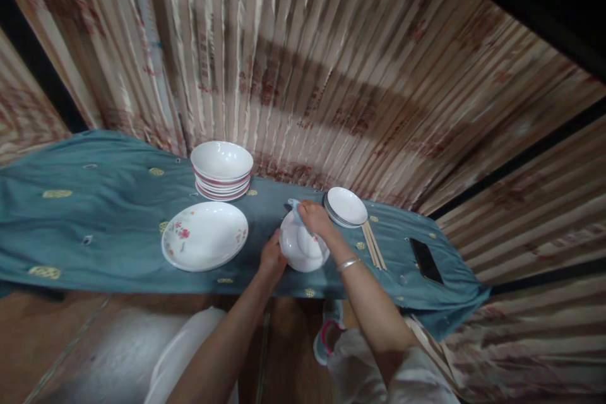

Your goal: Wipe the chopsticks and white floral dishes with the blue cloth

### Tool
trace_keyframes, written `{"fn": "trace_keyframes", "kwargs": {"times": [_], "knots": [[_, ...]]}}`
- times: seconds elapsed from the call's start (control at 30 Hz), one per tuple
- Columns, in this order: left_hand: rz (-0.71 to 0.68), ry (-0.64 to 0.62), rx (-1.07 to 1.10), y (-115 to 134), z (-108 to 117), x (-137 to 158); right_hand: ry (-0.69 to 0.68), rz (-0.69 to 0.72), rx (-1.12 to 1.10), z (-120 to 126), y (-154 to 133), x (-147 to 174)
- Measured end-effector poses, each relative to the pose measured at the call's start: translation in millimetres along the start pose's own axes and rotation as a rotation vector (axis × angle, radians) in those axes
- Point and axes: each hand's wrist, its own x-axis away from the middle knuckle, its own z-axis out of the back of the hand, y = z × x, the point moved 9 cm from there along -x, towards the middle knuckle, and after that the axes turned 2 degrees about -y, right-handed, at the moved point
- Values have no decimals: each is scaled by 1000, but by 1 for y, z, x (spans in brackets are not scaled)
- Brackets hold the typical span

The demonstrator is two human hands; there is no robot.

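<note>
A white bowl [303,251] is held over the table in front of me. My left hand [273,255] grips its left rim, with the fingers partly hidden. My right hand [315,218] is closed on a small light-blue cloth [294,206] at the bowl's upper edge. To the left lies a large oval white plate [206,237] with red flowers. Behind it stands a stack of white bowls and red-rimmed dishes [222,167]. Just right of my right hand is a short stack of small dark-rimmed plates [347,205].
Several wooden chopsticks [373,246] lie right of the small plates, and a black phone [426,260] sits farther right. A teal patterned cloth [108,221] covers the narrow table. A pleated curtain [293,76] hangs behind it. Dark bars [525,158] cross the right side.
</note>
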Motion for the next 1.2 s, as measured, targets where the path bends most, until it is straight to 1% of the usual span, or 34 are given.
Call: {"fn": "trace_keyframes", "kwargs": {"times": [0.1, 0.23, 0.37, 0.5, 0.67, 0.87, 0.93, 1.07, 1.2], "knots": [[6, 60, -31, 0, 4, 2, 72, -71, -84, 2, 35, 7], [6, 84, -65, 4, 4, 11, 199, -165, -195, -5, 72, 29], [2, 84, -77, 8, 1, 20, 326, -271, -293, -21, 96, 57], [11, 80, -77, 10, -2, 24, 423, -388, -357, -41, 106, 82], [25, 110, -71, 9, -2, 25, 506, -508, -412, -58, 105, 104], [40, 138, -51, 6, 3, 19, 624, -547, -561, -63, 89, 121], [39, 147, -47, 6, 5, 18, 644, -546, -566, -62, 81, 126], [41, 147, -37, 5, 9, 15, 673, -499, -525, -62, 65, 138], [41, 146, -23, 4, 10, 14, 659, -473, -422, -65, 49, 149]]}}
